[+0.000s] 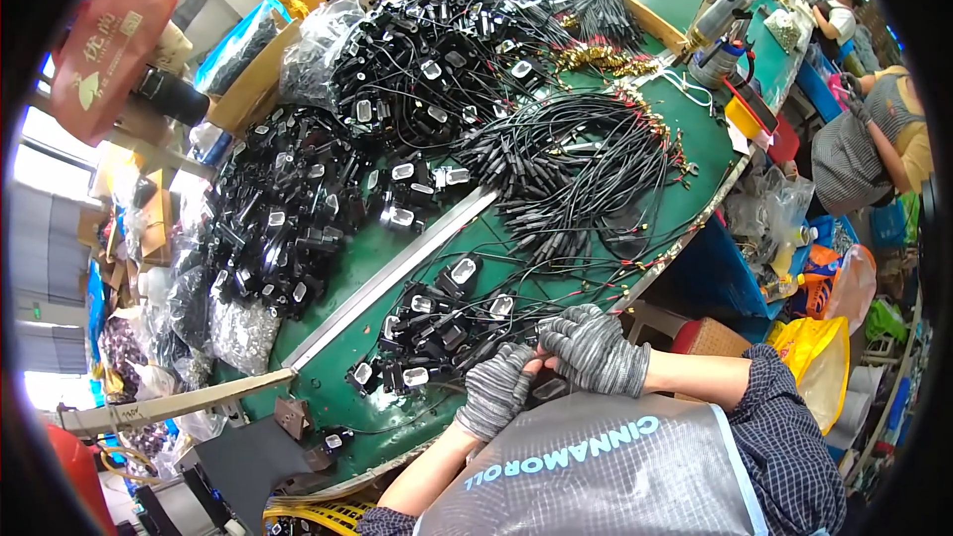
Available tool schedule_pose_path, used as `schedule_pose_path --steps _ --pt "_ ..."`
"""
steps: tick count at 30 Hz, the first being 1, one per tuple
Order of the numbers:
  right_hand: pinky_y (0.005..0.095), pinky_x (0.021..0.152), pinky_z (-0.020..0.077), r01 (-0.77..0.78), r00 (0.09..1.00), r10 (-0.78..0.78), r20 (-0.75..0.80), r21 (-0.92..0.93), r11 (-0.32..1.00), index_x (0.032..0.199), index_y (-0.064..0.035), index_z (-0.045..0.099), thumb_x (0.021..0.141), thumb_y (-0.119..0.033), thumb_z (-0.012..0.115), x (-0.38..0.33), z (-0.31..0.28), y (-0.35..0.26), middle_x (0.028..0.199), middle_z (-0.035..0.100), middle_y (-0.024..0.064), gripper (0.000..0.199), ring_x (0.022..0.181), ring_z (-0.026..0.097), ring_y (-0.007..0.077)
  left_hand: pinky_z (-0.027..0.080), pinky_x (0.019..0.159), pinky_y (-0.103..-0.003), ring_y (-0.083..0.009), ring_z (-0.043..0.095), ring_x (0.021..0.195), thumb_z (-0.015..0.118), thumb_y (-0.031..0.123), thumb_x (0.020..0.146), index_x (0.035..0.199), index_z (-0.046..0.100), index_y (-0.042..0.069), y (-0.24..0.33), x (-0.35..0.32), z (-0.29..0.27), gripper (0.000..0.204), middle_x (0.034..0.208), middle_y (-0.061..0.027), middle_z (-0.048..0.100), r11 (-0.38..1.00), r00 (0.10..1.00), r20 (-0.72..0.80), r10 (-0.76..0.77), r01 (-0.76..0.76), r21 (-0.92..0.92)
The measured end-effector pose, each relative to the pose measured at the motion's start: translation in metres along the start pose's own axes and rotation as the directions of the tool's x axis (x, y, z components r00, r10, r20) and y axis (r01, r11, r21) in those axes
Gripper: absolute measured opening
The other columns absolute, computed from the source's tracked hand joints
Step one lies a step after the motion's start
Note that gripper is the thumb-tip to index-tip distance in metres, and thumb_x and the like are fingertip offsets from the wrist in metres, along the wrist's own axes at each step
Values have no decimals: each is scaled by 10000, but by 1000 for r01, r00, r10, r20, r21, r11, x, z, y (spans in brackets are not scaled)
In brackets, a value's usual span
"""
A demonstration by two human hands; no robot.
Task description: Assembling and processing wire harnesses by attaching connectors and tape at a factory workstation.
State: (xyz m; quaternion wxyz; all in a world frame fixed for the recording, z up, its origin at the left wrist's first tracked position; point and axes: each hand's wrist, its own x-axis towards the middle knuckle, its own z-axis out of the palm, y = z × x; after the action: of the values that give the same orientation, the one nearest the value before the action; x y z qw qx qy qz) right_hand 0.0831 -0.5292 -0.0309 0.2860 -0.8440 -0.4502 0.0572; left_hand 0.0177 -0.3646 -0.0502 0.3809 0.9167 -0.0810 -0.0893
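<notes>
My left hand and my right hand, both in grey mottled knit gloves with bare fingertips, meet at the near edge of the green table. Fingers on both sides are pinched together; whatever is between them is too small and covered to make out. Just left of them lies a small heap of black plastic housings with clear windows. Thin black cables run across the table by my right hand. Beyond my hands spreads a large bundle of black cables with red and brass-coloured ends.
A metal strip crosses the table. Larger heaps of black housings fill its far left, with a clear bag of small parts beside them. Blue bins and a yellow bag stand to the right. Other people work farther back.
</notes>
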Motion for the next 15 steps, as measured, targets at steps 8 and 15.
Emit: schedule_pose_path --steps 8,15 --pt "373 658 412 -221 973 223 63 -32 975 780 -86 578 727 -242 525 4 7 12 701 556 92 173 705 533 261 444 587 -350 -274 560 705 490 273 806 893 557 126 -6 19 -2 184 813 -112 572 997 997 70 -24 29 -70" --pt "379 671 429 -552 822 569 31 295 780 841 -94 593 732 -235 535 -29 41 77 777 580 122 188 755 550 274 430 639 -378 -311 551 713 463 289 818 879 551 85 -77 89 -14 231 828 -131 568 976 992 22 -121 115 183"
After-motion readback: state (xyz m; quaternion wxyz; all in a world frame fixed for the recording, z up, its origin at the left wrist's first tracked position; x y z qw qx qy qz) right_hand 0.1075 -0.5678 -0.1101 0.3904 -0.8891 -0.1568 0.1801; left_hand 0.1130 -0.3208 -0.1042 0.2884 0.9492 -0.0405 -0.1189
